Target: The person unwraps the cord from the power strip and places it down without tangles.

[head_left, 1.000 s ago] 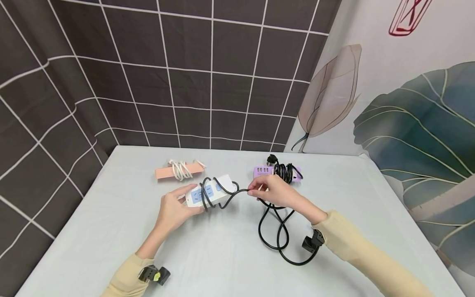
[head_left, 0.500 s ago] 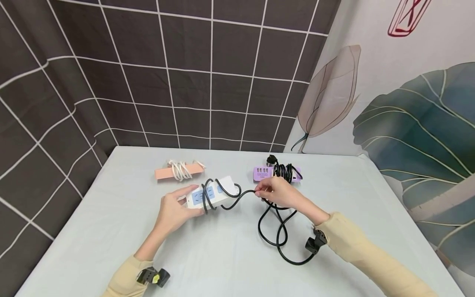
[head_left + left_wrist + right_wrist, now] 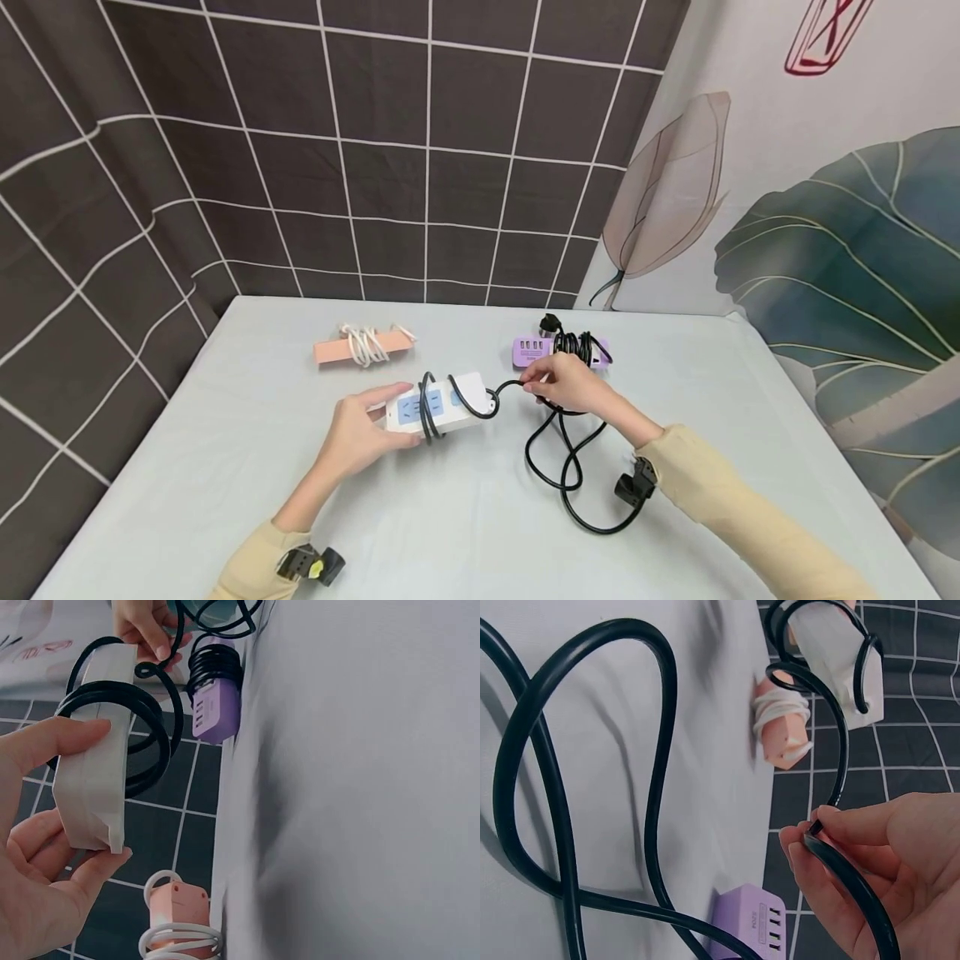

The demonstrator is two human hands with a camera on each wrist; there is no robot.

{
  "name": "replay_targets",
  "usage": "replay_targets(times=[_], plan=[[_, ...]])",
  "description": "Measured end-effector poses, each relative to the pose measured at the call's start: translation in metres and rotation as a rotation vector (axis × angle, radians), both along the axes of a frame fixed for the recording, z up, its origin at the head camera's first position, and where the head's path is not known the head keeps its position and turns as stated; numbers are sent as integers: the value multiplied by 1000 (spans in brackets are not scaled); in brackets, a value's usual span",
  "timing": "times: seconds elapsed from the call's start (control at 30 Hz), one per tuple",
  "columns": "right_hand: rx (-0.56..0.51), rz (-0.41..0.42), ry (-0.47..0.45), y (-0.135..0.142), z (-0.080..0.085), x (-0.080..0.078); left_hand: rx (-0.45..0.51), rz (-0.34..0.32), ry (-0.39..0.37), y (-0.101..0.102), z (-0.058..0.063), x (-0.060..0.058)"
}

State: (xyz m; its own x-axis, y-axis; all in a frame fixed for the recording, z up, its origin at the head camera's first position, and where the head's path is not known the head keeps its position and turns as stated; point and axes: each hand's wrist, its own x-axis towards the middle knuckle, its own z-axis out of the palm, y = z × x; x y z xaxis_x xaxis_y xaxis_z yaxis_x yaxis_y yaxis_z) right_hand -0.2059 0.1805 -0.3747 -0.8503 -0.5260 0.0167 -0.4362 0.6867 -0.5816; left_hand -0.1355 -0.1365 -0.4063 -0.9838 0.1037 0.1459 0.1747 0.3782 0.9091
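A white power strip [image 3: 450, 405] with light blue sockets is gripped at its left end by my left hand [image 3: 362, 427]. Loose turns of its black cord [image 3: 124, 694] go round the strip's body. In the left wrist view the thumb lies on one side of the strip and fingers curl at its end. My right hand [image 3: 564, 385] pinches the black cord [image 3: 844, 761] a short way from the strip, between thumb and fingertips. Beyond that pinch, the rest of the cord hangs in wide loops over the table, with its black plug [image 3: 637, 483] near the right wrist.
At the back left lies a pink power strip [image 3: 333, 350] with a white cord wound round it. A purple power strip [image 3: 527, 353] wrapped in black cord lies just behind my right hand. The white table [image 3: 225, 500] ends at a dark gridded curtain [image 3: 382, 183].
The white strip has moved slightly right and down and turned flatter in my left hand. My right hand, still pinching the cord, has shifted a little to the right.
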Motion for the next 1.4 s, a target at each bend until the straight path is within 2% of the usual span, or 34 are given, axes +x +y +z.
replay_targets(times=[0.2, 0.5, 0.67, 0.9, 1.03, 1.4], plan=[[10, -12, 8, -2, 2, -3, -1, -32, 11, 2, -2, 0], [0, -55, 14, -3, 3, -9, 2, -48, -50, 4, 0, 2], [-11, -76, 8, -4, 1, -13, 0, -56, -53, 5, 0, 2], [-23, -94, 0, -7, 2, -17, 34, -109, -54, 7, -1, 3], [-40, -111, 21, -10, 4, -18, 34, -131, -44, 7, -2, 3], [-44, -159, 82, -11, 5, -21, 9, -137, -34, 8, -5, 2]])
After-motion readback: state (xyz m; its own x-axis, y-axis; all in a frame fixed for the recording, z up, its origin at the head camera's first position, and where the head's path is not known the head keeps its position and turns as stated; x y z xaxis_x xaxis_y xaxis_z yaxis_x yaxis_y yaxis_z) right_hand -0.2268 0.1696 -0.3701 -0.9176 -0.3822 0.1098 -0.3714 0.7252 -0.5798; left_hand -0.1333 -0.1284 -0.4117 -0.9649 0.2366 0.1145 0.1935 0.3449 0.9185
